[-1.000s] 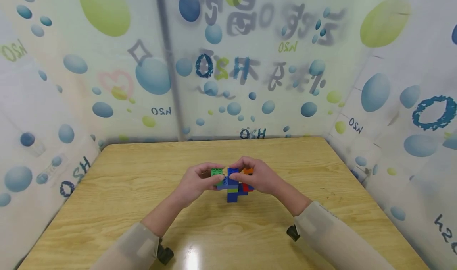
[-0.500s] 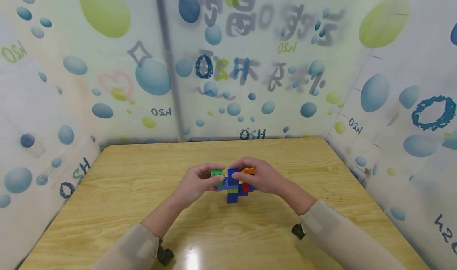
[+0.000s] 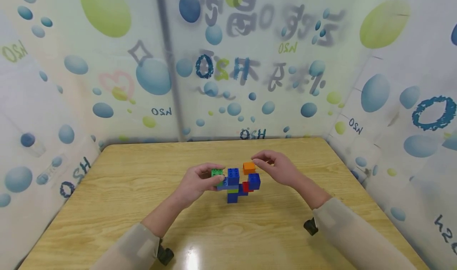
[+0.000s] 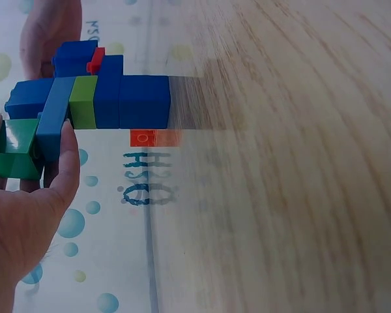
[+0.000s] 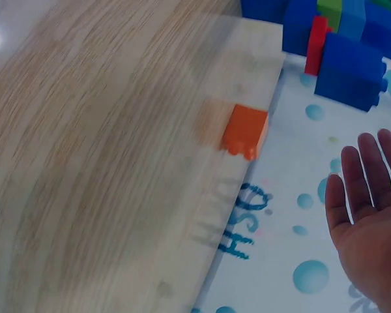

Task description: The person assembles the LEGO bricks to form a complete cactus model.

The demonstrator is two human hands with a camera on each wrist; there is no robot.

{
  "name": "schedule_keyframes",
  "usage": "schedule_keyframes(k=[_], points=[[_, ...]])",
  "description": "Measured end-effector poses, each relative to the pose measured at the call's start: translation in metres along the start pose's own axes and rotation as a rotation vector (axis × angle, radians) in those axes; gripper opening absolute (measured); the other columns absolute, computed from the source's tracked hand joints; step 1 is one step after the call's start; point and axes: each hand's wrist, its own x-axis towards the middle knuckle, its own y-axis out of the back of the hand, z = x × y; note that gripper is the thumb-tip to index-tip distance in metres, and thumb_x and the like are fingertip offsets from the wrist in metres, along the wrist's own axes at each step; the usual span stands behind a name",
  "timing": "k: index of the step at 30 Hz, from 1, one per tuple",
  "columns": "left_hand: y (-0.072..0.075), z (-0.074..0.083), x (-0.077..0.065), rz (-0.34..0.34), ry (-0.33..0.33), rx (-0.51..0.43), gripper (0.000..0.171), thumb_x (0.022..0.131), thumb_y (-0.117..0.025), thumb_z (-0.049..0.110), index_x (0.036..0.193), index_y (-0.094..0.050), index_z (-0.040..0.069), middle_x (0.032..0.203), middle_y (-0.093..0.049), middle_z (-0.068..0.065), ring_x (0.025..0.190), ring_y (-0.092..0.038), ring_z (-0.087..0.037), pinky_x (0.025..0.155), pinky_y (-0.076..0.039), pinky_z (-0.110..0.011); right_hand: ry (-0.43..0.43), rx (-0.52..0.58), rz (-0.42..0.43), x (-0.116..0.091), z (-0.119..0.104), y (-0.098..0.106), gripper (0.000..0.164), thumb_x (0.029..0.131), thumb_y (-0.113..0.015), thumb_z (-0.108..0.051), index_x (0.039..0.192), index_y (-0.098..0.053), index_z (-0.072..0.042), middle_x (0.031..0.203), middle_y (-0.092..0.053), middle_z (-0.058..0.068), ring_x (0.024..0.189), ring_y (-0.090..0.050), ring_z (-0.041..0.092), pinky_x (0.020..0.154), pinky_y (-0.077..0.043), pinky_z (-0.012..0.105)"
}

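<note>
A built-up figure of toy building bricks stands on the table, with a blue brick point(image 3: 233, 176) on top, a lime layer point(image 4: 83, 102) and a blue foot below. My left hand point(image 3: 198, 181) grips its left end, fingers and thumb around the green brick point(image 4: 13, 140) and the light blue brick point(image 4: 54, 117) beside it. On the figure's right side sit a red piece point(image 5: 317, 45) and another blue brick point(image 3: 254, 181). Behind that, a separate orange brick point(image 3: 248, 168) lies on its side. My right hand point(image 3: 280, 168) hovers just right of the orange brick, fingers extended, holding nothing.
The wooden table point(image 3: 228, 230) reaches back to a patterned curtain point(image 3: 228, 103) with blue and green bubbles. Dark wrist cameras stick out below both sleeves point(image 3: 357, 232).
My right hand has let go of the top blue brick and moved right, away from the figure, uncovering the orange brick and the right-hand blue brick. The left hand stays put.
</note>
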Motion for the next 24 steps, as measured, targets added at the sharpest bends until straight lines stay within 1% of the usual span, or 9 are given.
schedule_keyframes(k=[3,7,9,12,16,20,24], points=[[0.000,0.000,0.000,-0.001,0.001,-0.003,0.037,0.103,-0.079,0.017,0.139,-0.074,0.008,0.104,-0.069,-0.003,0.094,-0.068,-0.022,0.086,-0.069,-0.035,-0.001,-0.014,0.013,0.000,0.009,0.005,0.034,0.114,-0.061,-0.036,0.135,-0.075,-0.013,0.130,-0.077,0.010,0.109,-0.069,0.022,0.100,-0.058,0.042],[0.000,-0.001,0.001,0.001,-0.001,-0.004,0.037,0.103,-0.080,0.016,0.138,-0.074,0.008,0.106,-0.070,-0.002,0.093,-0.067,-0.020,0.085,-0.069,-0.034,-0.034,-0.013,0.007,0.004,0.022,0.008,0.035,0.114,-0.061,-0.036,0.135,-0.074,-0.011,0.130,-0.076,0.013,0.111,-0.070,0.034,0.095,-0.060,0.040],[0.000,-0.002,0.001,0.000,-0.003,-0.005,0.036,0.103,-0.080,0.016,0.138,-0.074,0.008,0.105,-0.070,-0.002,0.092,-0.067,-0.020,0.085,-0.069,-0.034,-0.061,-0.013,0.002,0.006,0.028,0.007,0.035,0.114,-0.062,-0.036,0.135,-0.074,-0.011,0.129,-0.076,0.013,0.111,-0.070,0.037,0.092,-0.060,0.039],[0.000,-0.002,0.002,0.001,-0.005,-0.007,0.036,0.103,-0.079,0.015,0.138,-0.074,0.008,0.102,-0.069,-0.002,0.091,-0.067,-0.020,0.085,-0.069,-0.035,-0.088,-0.032,-0.002,0.011,0.035,0.004,0.035,0.114,-0.062,-0.036,0.135,-0.073,-0.010,0.128,-0.075,0.012,0.110,-0.068,0.033,0.090,-0.060,0.038],[0.000,-0.001,0.001,-0.003,-0.010,-0.012,0.036,0.103,-0.079,0.014,0.138,-0.074,0.007,0.099,-0.067,-0.002,0.090,-0.066,-0.020,0.085,-0.069,-0.035,-0.139,-0.052,-0.007,0.020,0.042,-0.002,0.038,0.113,-0.064,-0.037,0.138,-0.072,-0.009,0.129,-0.074,0.010,0.112,-0.067,0.027,0.094,-0.061,0.042],[0.000,0.000,0.001,-0.005,-0.011,-0.015,0.036,0.103,-0.078,0.014,0.139,-0.074,0.006,0.098,-0.067,-0.002,0.090,-0.066,-0.020,0.084,-0.069,-0.035,-0.184,-0.038,-0.035,0.029,0.050,-0.009,0.041,0.111,-0.068,-0.035,0.140,-0.069,-0.007,0.134,-0.072,0.012,0.116,-0.067,0.029,0.100,-0.062,0.045],[0.001,-0.001,0.001,-0.010,-0.010,-0.019,0.036,0.104,-0.078,0.014,0.139,-0.074,0.007,0.095,-0.065,-0.002,0.090,-0.066,-0.020,0.085,-0.069,-0.035,-0.224,-0.022,-0.071,0.036,0.056,-0.016,0.041,0.107,-0.074,-0.030,0.142,-0.069,-0.009,0.141,-0.069,0.014,0.118,-0.067,0.030,0.102,-0.062,0.045]])
